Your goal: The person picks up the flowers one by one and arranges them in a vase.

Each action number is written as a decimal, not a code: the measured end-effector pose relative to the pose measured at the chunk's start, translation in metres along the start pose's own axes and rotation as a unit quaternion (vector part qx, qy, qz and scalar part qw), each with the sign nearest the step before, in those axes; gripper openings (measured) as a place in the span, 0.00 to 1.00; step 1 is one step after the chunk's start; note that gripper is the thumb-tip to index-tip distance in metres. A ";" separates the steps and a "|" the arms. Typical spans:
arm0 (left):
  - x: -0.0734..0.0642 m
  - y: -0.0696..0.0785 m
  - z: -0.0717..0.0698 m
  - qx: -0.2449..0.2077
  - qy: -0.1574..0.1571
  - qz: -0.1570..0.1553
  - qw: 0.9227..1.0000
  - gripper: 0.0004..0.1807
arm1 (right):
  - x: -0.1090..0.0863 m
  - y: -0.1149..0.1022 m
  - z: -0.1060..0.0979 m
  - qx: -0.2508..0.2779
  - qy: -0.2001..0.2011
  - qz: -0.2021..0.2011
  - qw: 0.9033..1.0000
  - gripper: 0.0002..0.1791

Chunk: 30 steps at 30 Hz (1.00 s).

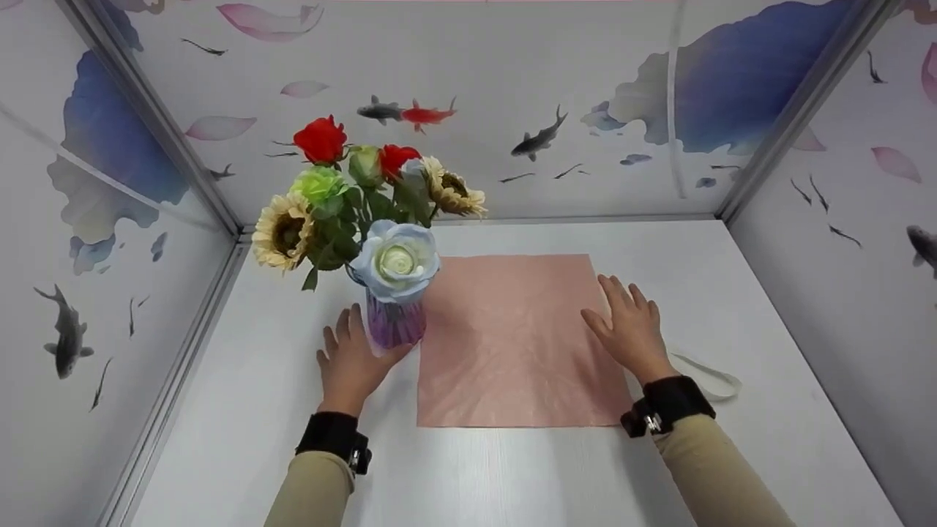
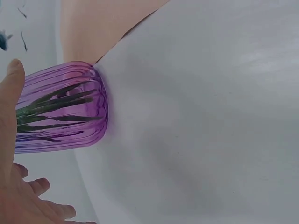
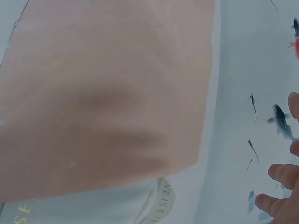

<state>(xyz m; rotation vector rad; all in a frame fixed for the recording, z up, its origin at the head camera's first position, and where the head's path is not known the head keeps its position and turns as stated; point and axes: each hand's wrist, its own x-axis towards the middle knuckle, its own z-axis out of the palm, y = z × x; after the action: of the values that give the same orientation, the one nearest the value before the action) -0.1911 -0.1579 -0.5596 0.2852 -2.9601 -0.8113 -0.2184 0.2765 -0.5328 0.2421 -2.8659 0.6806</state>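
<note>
A ribbed purple glass vase stands on the white table at the left edge of a square pink sheet. It holds a bouquet with red roses, sunflowers and a pale blue rose. My left hand is beside the vase, thumb in front of it and the other fingers spread to its left. In the left wrist view, green stems show through the glass. Over the sheet's right edge, my right hand has its fingers spread and holds nothing.
A looped white ribbon lies right of the sheet, behind my right wrist. Lettering shows on the ribbon in the right wrist view. Panels printed with fish and petals enclose the white table at the back and both sides.
</note>
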 end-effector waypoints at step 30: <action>-0.007 0.007 0.039 0.027 0.041 0.036 0.998 0.60 | -0.023 0.008 0.017 -0.032 -0.037 0.021 0.999 0.39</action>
<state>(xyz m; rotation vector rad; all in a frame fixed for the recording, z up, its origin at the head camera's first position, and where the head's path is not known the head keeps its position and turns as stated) -0.1893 -0.1313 -0.5893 0.2073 -2.8994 -0.6963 -0.2002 0.2786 -0.5566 0.2030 -2.9663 0.5987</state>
